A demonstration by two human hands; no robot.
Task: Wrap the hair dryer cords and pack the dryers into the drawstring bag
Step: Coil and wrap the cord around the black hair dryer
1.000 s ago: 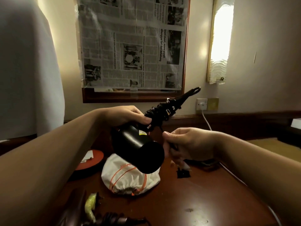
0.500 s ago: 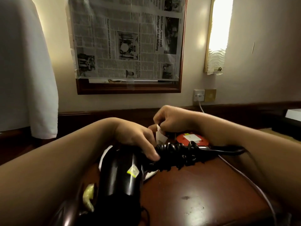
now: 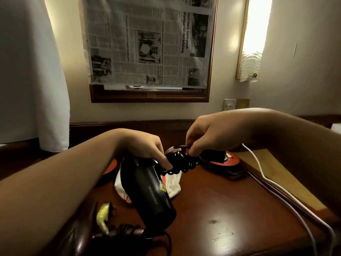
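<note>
- Two hands work on one black hair dryer (image 3: 149,189), which is held low over the middle of the wooden table (image 3: 221,209), its barrel pointing down toward the near edge.
- My left hand (image 3: 145,146) grips the dryer where the handle meets the body, fingers curled round it; I judge this keeps the dryer steady while the cord is handled.
- Coiled cord (image 3: 181,160) is bunched round the handle, which points toward the far right corner of the table.
- My right hand (image 3: 208,133) is above the coils, and its fingertips (image 3: 191,149) pinch a part of the cord, probably to tuck the end so that the wrap does not open.
- White drawstring bag (image 3: 173,185) with orange string lies on the table directly under the dryer, near enough for packing; its mouth I cannot see.
- One more dryer (image 3: 118,235), dark, with its own coiled cord, lies at the near left corner and seems to wait for its turn.
- White cable (image 3: 276,187) runs along the right edge from the wall socket (image 3: 229,104).
</note>
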